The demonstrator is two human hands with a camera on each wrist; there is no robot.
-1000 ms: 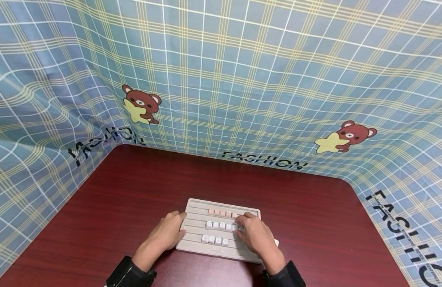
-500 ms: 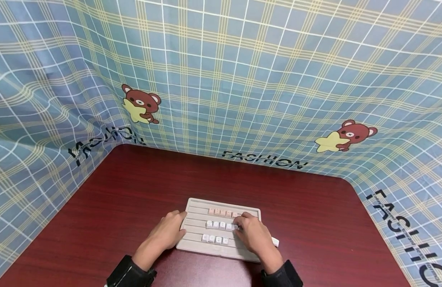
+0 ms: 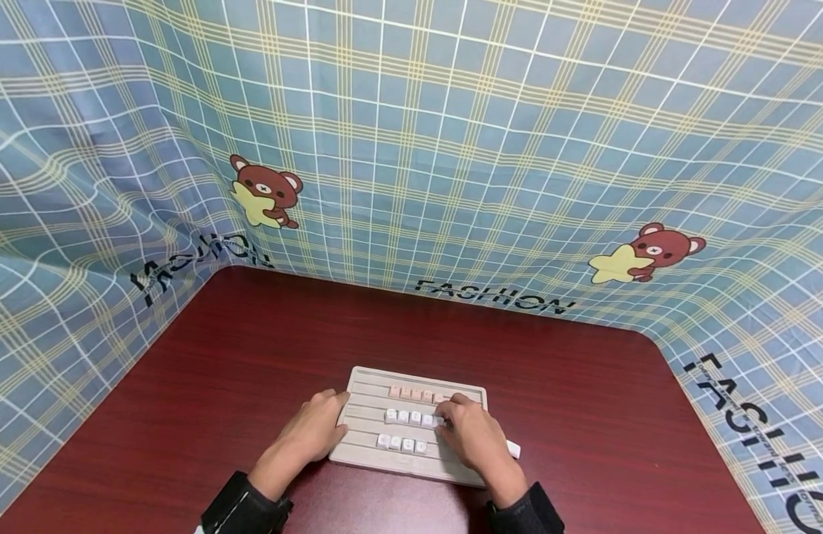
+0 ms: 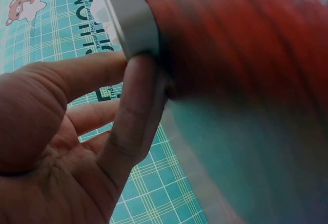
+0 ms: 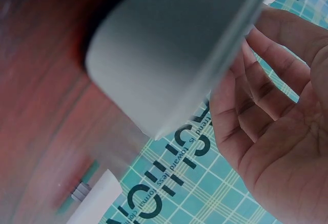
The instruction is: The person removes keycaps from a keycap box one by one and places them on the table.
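A beige keycap tray point(image 3: 362, 423) with ridged rows lies on the table in the head view. My left hand point(image 3: 311, 429) grips its left edge; the left wrist view shows the thumb and a finger at the tray's corner point(image 4: 134, 19). Pink keycaps point(image 3: 417, 394) stand in the back row. White keycaps fill part of the middle row point(image 3: 403, 417), and more white keycaps point(image 3: 401, 444) stand in the front row. My right hand point(image 3: 474, 437) reaches over the tray's right side, thumb and fingertips pinching the white keycap at the middle row's right end, mostly hidden.
A small white object point(image 3: 513, 449) lies right of the tray, partly behind my right wrist; the right wrist view shows its white end point(image 5: 97, 201). The dark red table point(image 3: 585, 415) runs back to a plaid cloth point(image 3: 411, 185) hung on three sides.
My right hand has shifted slightly left along the middle row, bringing more of the white object beside its wrist into view. The left hand keeps its hold on the tray.
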